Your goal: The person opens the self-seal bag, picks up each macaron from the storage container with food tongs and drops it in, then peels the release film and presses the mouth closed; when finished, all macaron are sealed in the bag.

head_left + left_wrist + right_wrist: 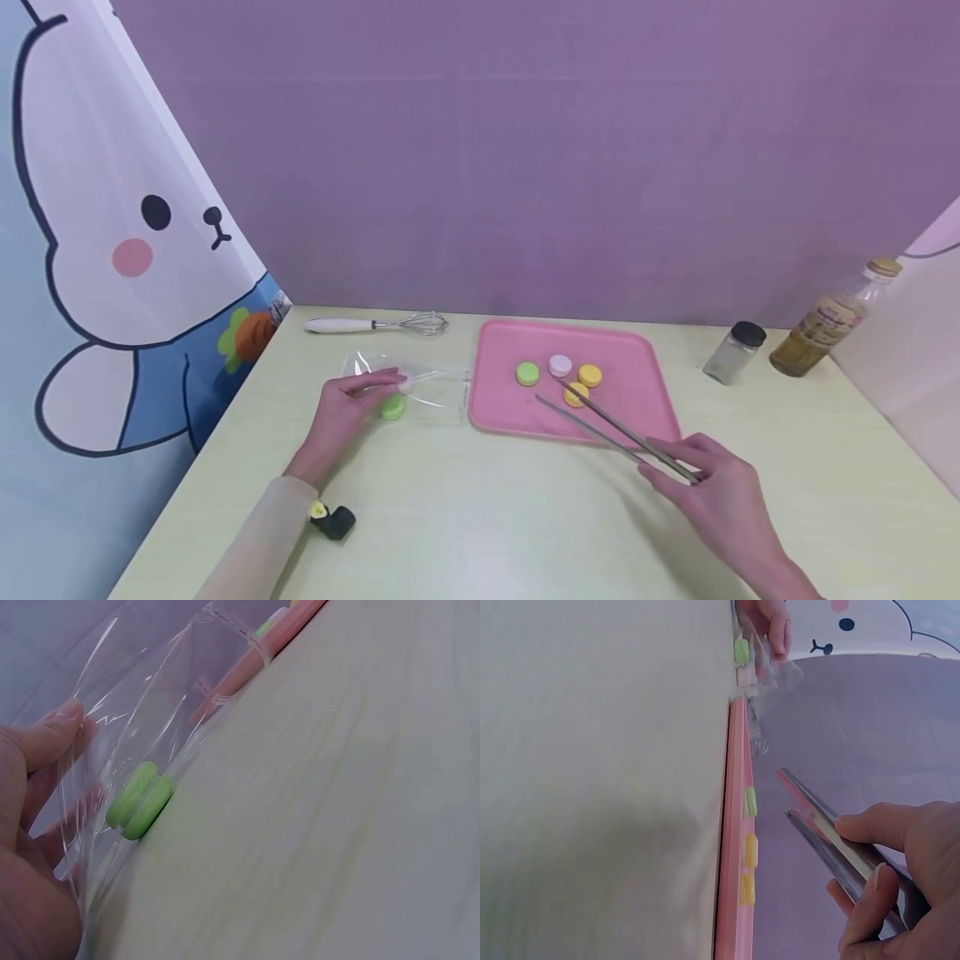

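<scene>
My left hand [345, 417] pinches a clear plastic bag [442, 387] lying left of a pink tray [497, 412]. Inside the bag are a green macaron [140, 800] and a pale pink one [745, 676], which the fingers partly cover in the head view. Metal tongs [637, 439] are gripped in my right hand [720, 492], their tips apart and above the tray with nothing between them. On the tray lie a green macaron [527, 373], a lilac macaron [559, 365] and two yellow macarons [590, 376], one partly behind the tongs.
A whisk [375, 325] with a white handle lies behind the bag. At the back right stand a small jar [733, 354] with a black lid and a corked bottle [825, 325] of brownish liquid. A purple backdrop [480, 167] rises behind the table [450, 500].
</scene>
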A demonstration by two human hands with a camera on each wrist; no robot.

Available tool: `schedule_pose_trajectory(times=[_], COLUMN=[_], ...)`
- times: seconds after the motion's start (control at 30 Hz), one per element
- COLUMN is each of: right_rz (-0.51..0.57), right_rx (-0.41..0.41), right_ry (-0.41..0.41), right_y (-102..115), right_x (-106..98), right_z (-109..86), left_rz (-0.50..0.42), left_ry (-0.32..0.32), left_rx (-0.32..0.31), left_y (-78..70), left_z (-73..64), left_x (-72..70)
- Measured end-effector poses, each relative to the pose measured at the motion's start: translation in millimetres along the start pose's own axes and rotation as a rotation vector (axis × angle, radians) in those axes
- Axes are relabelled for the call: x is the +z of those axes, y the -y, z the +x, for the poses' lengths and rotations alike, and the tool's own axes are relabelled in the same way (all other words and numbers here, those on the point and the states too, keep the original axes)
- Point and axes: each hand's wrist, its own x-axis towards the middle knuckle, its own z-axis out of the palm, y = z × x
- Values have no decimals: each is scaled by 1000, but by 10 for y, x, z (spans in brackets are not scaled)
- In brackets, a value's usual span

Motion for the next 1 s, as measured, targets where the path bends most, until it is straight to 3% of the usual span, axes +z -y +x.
schedule_pose_trajectory(times=[0.5, 1.0], right_rz=[-105, -99], right_rx=[76, 101], right_ry=[-36, 3], right_y=[-248, -331], right_x=[-222, -98], right_z=[-160, -83], left_rz=[2, -11], left_ry=[-3, 4], left_rx=[-10, -10], left_y=[-21, -19], left_z=[-8, -9], left_x=[11, 13])
